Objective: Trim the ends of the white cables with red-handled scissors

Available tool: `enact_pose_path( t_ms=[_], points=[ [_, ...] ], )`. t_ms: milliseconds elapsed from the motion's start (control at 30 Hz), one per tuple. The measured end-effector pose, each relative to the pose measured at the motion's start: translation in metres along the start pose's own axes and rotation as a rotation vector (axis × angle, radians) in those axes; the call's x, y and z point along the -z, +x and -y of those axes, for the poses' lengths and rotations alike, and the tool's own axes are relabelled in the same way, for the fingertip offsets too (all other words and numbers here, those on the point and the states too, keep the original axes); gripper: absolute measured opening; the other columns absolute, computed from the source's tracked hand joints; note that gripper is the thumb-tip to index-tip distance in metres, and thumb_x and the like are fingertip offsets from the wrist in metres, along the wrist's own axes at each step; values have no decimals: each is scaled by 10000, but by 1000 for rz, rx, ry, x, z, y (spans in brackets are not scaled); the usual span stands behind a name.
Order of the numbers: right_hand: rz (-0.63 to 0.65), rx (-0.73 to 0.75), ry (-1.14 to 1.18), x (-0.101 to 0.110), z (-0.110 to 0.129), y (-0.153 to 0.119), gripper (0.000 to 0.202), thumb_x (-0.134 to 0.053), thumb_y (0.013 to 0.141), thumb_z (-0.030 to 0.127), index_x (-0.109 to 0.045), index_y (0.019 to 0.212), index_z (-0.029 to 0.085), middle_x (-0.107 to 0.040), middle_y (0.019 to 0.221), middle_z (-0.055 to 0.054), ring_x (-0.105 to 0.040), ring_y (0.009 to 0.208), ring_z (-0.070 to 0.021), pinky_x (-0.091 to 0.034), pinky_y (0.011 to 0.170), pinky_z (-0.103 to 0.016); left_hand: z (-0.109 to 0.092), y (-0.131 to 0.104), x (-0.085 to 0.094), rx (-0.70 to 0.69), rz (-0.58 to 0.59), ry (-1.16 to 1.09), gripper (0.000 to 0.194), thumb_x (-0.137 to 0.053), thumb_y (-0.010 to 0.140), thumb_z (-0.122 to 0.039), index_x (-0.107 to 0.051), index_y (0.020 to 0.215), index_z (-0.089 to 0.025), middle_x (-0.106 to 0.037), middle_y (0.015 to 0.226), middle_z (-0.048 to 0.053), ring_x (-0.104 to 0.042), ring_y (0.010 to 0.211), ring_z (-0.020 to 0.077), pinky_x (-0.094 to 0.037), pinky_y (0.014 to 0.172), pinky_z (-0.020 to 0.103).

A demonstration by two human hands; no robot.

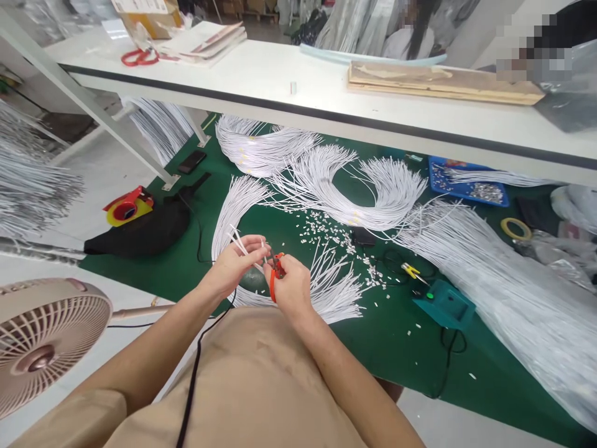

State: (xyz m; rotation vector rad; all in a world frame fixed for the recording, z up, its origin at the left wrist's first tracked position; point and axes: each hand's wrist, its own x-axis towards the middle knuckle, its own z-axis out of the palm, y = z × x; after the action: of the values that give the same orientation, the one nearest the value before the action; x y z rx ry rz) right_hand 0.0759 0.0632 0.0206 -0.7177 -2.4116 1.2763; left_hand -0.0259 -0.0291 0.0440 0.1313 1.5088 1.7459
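My left hand (pixel 237 264) is closed round a few white wires (pixel 239 240), whose ends stick out past the fingers. Close against it, my right hand (pixel 291 283) grips red-handled scissors (pixel 273 287), the dark blades pointing toward the wire ends. Below and around both hands curves a bundle of white wires (pixel 233 208) on the green mat. More curved bundles lie beyond, one of them a large white coil (pixel 342 205) in the middle. Many small white pieces (pixel 326 229) are scattered between the bundles.
A white shelf (pixel 280 71) spans the back. To the right are a blue tray (pixel 466 180), yellow-handled snips (pixel 412 272), a teal device (pixel 445 305) and a long wire bundle (pixel 504 280). On the left sit a tape dispenser (pixel 128 206), black pouch (pixel 144 227) and fan (pixel 51 342).
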Motion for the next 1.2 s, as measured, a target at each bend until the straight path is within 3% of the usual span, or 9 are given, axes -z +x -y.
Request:
enact_pose_path(
  t_ms=[100, 267, 433, 533, 633, 767, 867, 1033, 1200],
  points=[
    [21, -117, 289, 4, 0, 4, 159, -554, 736, 318, -634, 709, 184, -608, 690, -10, -514, 622, -127, -390, 596, -238, -2, -2, -6, -52, 14, 45, 363, -735, 622, -277, -574, 926, -162, -632, 711, -1, -585, 647, 120, -409, 616, 234],
    [-36, -268, 657, 26, 5, 20, 253, -587, 712, 388, -666, 780, 158, -586, 660, -7, -513, 620, -124, -419, 616, -249, -4, -3, -10, -72, 22, 87, 349, -740, 614, -266, -558, 893, -162, -649, 766, 17, -602, 683, 128, -371, 554, 205],
    [238, -235, 817, 49, 11, 29, 217, -646, 674, 356, -668, 765, 161, -581, 634, 7, -525, 587, -107, -430, 606, -244, -2, -10, -20, -44, 115, 127, 353, -744, 616, -260, -528, 881, -175, -624, 719, -9, -613, 642, 132, -352, 513, 203],
    [276, -231, 833, 57, 8, 25, 205, -663, 655, 349, -645, 756, 171, -605, 666, 11, -558, 610, -115, -441, 630, -257, -1, -14, -28, -25, 139, 139, 373, -739, 623, -285, -509, 900, -188, -633, 693, -9, -621, 644, 149, -340, 499, 203],
    [215, -189, 663, 65, -3, 16, 218, -606, 712, 373, -647, 793, 176, -624, 723, -3, -563, 659, -122, -431, 649, -256, 0, -17, -36, -33, 115, 167, 393, -733, 630, -305, -538, 948, -183, -631, 676, -2, -618, 641, 155, -333, 489, 205],
    [142, -73, 116, 76, -22, 4, 195, -572, 744, 371, -635, 731, 187, -622, 763, -21, -535, 662, -129, -379, 599, -249, 2, -23, -50, -53, 72, 267, 296, -725, 639, -315, -618, 870, -164, -643, 702, 24, -610, 658, 154, -363, 502, 218],
    [167, 19, -189, 86, -29, -3, 229, -566, 753, 377, -586, 629, 185, -588, 713, -25, -499, 611, -124, -313, 538, -245, 5, -29, -62, -80, 62, 305, 229, -713, 655, -306, -638, 818, -164, -651, 696, 26, -603, 659, 144, -420, 568, 235],
    [195, 102, -385, 102, -30, -11, 284, -511, 794, 416, -585, 629, 197, -571, 684, -41, -486, 583, -139, -259, 512, -263, 13, -39, -78, -135, 25, 302, 220, -715, 646, -310, -637, 795, -169, -659, 719, 30, -603, 675, 154, -465, 647, 275],
    [192, 195, -504, 112, -34, -18, 246, -502, 812, 364, -604, 665, 195, -602, 712, -66, -532, 650, -177, -286, 550, -283, 21, -48, -88, -159, -24, 335, 232, -703, 655, -320, -639, 810, -159, -660, 737, 37, -601, 688, 157, -463, 662, 278]
  ],
)
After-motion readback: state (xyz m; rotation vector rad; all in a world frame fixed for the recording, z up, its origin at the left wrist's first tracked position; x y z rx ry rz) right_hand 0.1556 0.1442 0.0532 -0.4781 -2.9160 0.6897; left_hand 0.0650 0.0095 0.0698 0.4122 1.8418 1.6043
